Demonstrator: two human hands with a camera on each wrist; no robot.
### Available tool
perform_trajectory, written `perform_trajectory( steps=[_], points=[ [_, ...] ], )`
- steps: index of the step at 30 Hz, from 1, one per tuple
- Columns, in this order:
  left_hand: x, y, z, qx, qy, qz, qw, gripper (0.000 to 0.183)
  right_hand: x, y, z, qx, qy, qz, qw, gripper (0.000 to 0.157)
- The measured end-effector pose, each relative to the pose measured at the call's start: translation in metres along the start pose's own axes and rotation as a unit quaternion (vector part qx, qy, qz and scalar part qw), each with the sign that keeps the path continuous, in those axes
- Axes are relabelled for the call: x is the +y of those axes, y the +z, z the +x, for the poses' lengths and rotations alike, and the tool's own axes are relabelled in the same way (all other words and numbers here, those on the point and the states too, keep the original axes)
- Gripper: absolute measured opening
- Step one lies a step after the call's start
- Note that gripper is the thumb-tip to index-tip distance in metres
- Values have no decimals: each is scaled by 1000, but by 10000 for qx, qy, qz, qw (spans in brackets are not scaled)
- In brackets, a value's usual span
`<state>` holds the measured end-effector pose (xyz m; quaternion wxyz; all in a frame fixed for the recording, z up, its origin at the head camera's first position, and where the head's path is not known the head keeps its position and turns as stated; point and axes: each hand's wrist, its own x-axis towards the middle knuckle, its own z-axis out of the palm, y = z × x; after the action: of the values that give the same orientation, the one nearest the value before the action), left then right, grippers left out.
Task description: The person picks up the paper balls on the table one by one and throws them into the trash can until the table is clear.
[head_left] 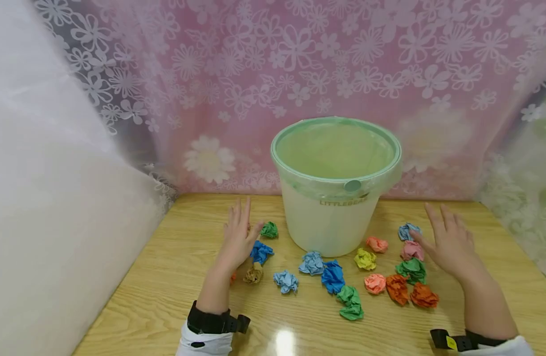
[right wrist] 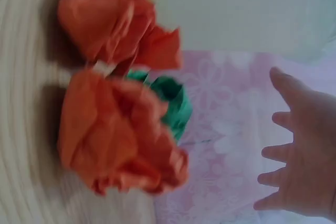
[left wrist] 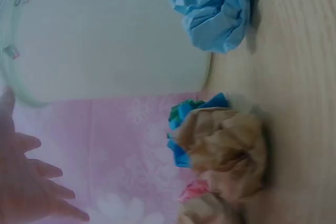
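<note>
My left hand (head_left: 238,242) hovers over the left group of crumpled paper balls, fingers straight and spread, holding nothing. Beside its thumb are a green ball (head_left: 269,230) and a dark blue ball (head_left: 261,252); a brown ball (head_left: 253,273) sits nearer the wrist. On the right, my right hand (head_left: 453,247) is also empty with fingers spread. Its thumb overlaps a light blue ball (head_left: 406,231) in the head view, close to a pink ball (head_left: 412,250). Two orange balls (right wrist: 118,135) show large in the right wrist view, in front of a green one (right wrist: 173,103).
A pale bucket (head_left: 328,222) with a green rim and a clear liner stands between the hands at the back. More paper balls lie before it, among them a yellow one (head_left: 365,259) and a blue one (head_left: 333,277). A pink floral curtain (head_left: 237,99) hangs behind the wooden table (head_left: 166,296).
</note>
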<state>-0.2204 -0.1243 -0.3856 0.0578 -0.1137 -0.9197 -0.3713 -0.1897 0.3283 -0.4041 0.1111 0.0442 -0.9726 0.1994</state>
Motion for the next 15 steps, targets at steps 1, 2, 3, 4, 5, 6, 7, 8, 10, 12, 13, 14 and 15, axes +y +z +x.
perform_trajectory(
  steps=[1,2,3,4,5,6,7,8,10,12,13,14,15],
  points=[
    [3,-2,3,9,63,-169,9998,71,2,1,3,18,-46,-3,10000,81],
    [7,-4,7,27,134,-347,9993,71,5,2,7,2,-75,-2,10000,80],
    [11,-6,11,39,188,-546,9983,72,7,2,10,-21,-109,23,9999,80],
    [15,-8,15,44,225,-778,9967,72,9,3,14,-78,-141,60,9999,80],
    [19,-10,19,61,232,-1018,9945,71,11,3,17,-152,-164,98,9997,80],
    [23,-11,24,96,219,-1227,9922,71,13,3,21,-246,-184,177,9994,80],
    [27,-13,29,147,204,-1474,9888,70,14,4,25,-355,-192,255,9989,80],
    [31,-15,33,221,218,-1710,9848,68,15,4,29,-448,-215,327,9982,80],
    [40,-19,43,335,151,-2204,9747,64,17,6,38,-593,-244,397,9972,81],
    [50,-23,53,433,-3,-2633,9637,63,19,8,47,-704,-248,415,9963,81],
    [55,-26,58,462,-71,-2824,9582,63,21,10,51,-764,-247,396,9960,80],
    [61,-28,63,470,-134,-3000,9527,64,23,12,55,-817,-252,372,9956,80],
    [66,-30,68,467,-209,-3158,9474,65,25,13,59,-908,-229,338,9950,80]
  ],
)
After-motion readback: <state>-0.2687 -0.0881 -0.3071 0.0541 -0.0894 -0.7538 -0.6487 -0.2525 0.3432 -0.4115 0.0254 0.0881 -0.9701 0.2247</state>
